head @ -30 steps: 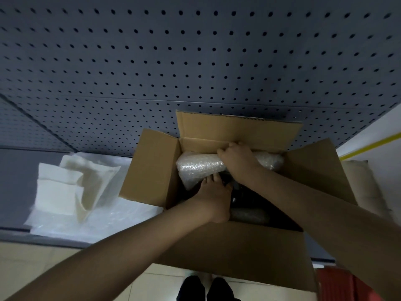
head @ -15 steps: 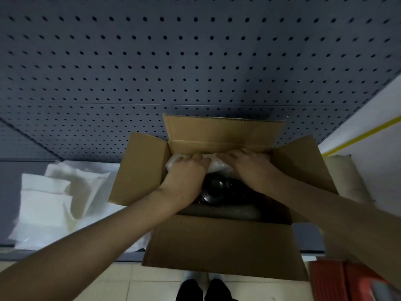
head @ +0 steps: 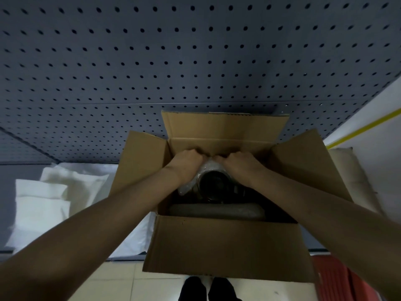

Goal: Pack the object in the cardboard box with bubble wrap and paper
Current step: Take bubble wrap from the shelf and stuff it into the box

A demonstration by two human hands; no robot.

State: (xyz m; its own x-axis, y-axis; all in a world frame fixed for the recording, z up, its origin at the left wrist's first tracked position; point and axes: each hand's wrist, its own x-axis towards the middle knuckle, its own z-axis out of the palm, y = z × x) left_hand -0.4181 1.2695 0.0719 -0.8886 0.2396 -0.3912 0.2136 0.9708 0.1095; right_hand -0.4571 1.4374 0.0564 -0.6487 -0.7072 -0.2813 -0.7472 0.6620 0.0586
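Observation:
An open cardboard box (head: 225, 242) stands before me with all flaps spread. Inside lies a dark round object (head: 213, 185), black and lens-like. A roll of bubble wrap (head: 209, 167) sits between it and the box's far wall. My left hand (head: 186, 162) and my right hand (head: 238, 165) are side by side on that roll, fingers curled over it and pressing it down. Most of the roll is hidden under my hands. A second bubble wrap roll (head: 217, 210) lies along the near wall inside the box.
White paper sheets (head: 50, 198) lie crumpled on the grey shelf to the left of the box. A perforated grey panel (head: 195, 61) rises behind the box. A beige cushion (head: 351, 177) sits at the right, a red object (head: 342, 279) at lower right, and my shoes (head: 208, 288) on the tiled floor.
My left hand moved from the box's middle up onto the bubble wrap roll beside my right. Both hands pushed the roll down against the far wall, uncovering the dark object.

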